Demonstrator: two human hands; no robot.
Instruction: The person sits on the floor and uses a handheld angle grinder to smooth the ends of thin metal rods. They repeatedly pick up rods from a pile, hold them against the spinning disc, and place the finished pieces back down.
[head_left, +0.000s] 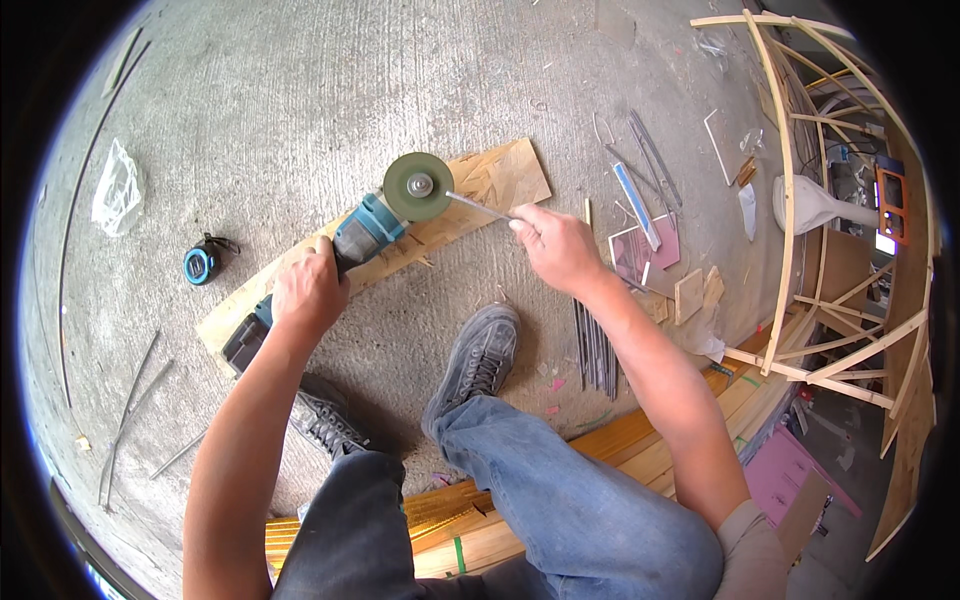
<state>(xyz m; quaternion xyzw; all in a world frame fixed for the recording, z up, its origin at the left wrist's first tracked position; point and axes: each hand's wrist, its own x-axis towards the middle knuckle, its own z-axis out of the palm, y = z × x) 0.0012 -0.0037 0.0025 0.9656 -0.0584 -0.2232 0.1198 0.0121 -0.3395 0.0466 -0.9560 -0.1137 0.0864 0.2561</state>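
My left hand (310, 288) is wrapped round the body of a teal and black cordless angle grinder (366, 232), which lies along a wooden board (505, 178) on the floor. Its green-grey disc (433, 205) faces up, with a metal nut at the centre. Between the fingers of my right hand (553, 243) is a thin grey metal rod (478, 206). The rod's far end is at the right edge of the disc; whether it touches cannot be made out. My right palm hides the rod's near end.
A blue and black tape measure (202, 263) and a clear plastic bag (120, 188) lie to the left. Several thin metal rods (597, 350) lie right of my shoes, near wood and pink scraps (664, 243). A wooden-strip frame (783, 200) stands at far right, above long timber planks (650, 455).
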